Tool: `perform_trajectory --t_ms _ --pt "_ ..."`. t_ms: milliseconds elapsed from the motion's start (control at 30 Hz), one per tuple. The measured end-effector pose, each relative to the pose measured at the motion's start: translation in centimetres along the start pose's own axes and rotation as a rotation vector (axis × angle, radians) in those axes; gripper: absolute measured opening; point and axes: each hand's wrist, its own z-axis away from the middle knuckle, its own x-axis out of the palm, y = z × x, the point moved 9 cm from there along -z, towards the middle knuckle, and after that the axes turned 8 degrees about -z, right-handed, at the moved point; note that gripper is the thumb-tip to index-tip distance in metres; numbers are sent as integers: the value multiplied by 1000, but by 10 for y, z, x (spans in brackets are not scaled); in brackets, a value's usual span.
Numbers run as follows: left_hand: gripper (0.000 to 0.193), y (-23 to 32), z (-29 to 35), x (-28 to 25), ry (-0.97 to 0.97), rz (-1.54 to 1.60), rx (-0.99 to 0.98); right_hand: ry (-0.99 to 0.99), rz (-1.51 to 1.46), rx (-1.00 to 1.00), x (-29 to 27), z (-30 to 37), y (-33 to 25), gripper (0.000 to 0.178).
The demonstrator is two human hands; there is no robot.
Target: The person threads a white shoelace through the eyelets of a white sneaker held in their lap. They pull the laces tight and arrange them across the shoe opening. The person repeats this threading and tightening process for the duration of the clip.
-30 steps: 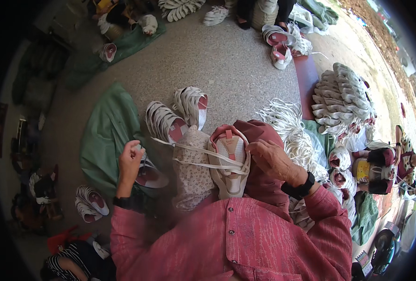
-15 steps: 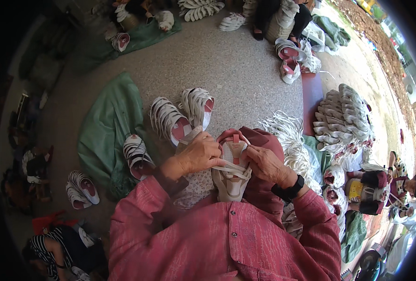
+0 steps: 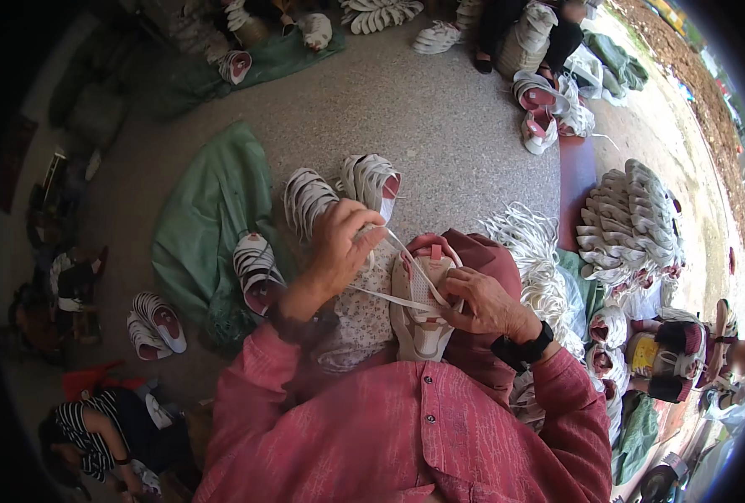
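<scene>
A white and beige sneaker with a pink lining rests on my lap, its toe toward me. My left hand is raised to the left of the shoe, thumb and fingers pinched on a white shoelace. One stretch of lace runs from these fingers down to the shoe's opening; another crosses lower, over the tongue. On the shoe's right side, my right hand has its fingers closed at the eyelet edge, by the lace. Its fingertips are partly hidden.
Nested sneakers stand ahead, with more by a green sheet at left. A bundle of white laces lies at right, near a big shoe pile. Other people sit around, one in a striped top.
My left hand has moved up and away from the shoe, drawing the lace out into a long stretch. My right hand has stayed at the shoe's right edge, lowering slightly.
</scene>
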Motion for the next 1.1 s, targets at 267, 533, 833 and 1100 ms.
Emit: perform_trajectory --t_ms 267,533,833,1100 --pt "63 -12 145 54 -700 1324 -861 159 -821 326 3 27 20 14" --pt "37 -77 142 9 -41 1858 -569 1058 -1605 79 -84 201 68 49" --pt "69 -10 156 72 -478 1721 -887 857 -44 1360 -30 468 192 36" --pt "25 -79 118 -6 113 1657 -612 875 -25 1013 -37 316 135 28"
